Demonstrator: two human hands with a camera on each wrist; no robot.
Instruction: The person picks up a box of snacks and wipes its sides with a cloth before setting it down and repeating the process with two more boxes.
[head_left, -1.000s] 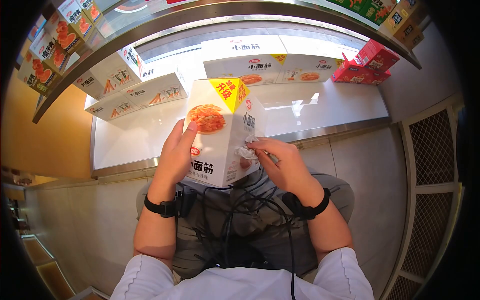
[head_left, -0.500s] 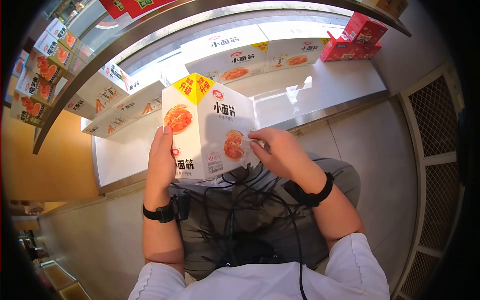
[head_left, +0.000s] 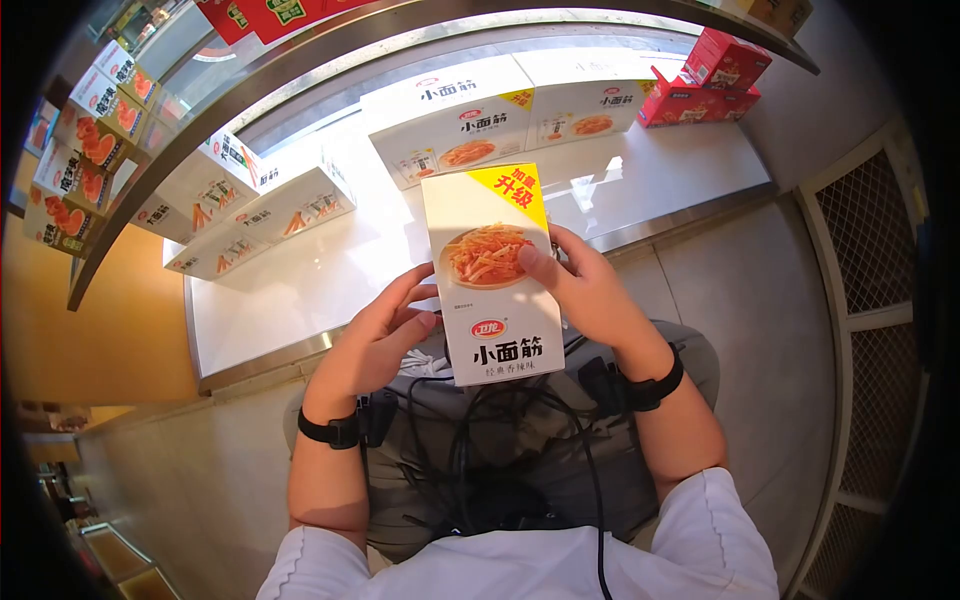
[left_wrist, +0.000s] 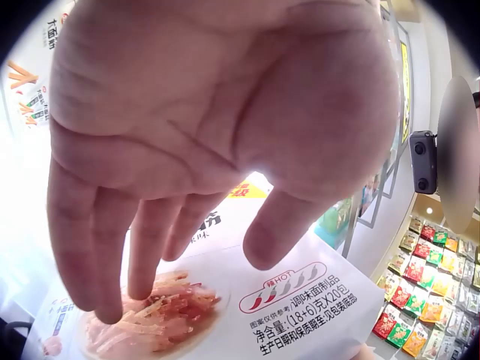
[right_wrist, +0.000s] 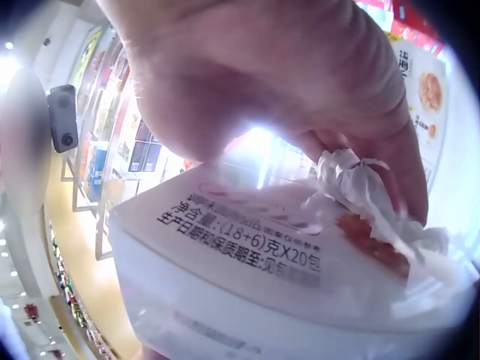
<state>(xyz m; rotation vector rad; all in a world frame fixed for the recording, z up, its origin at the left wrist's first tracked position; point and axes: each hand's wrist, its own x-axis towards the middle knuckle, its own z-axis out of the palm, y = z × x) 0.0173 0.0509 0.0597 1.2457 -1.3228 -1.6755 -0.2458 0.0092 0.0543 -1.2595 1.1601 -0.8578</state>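
Observation:
A white snack box [head_left: 490, 310] with a yellow corner and a noodle picture stands upright over the lap, its narrow printed face toward me. My right hand [head_left: 600, 300] grips its right side, with the thumb on the noodle picture. In the right wrist view, a crumpled white tissue [right_wrist: 352, 180] lies under those fingers, against the box. Beside the left side of the box is my left hand [head_left: 365, 345], its fingers loosely extended. The left wrist view shows that palm [left_wrist: 225, 97] in front of a broad printed face of the box, with nothing held in the hand.
Black cables [head_left: 480, 410] lie across the lap. Ahead is a white shelf [head_left: 250, 325] with a metal edge. White boxes [head_left: 480, 125] and red boxes [head_left: 700, 100] stand along its back, with more boxes [head_left: 285, 215] at left. A curved upper shelf edge [head_left: 180, 150] overhangs it.
The box has moved right and turned so its narrow face points toward me. My left hand has let go of its left side; my right hand has moved from wiping its side to gripping it.

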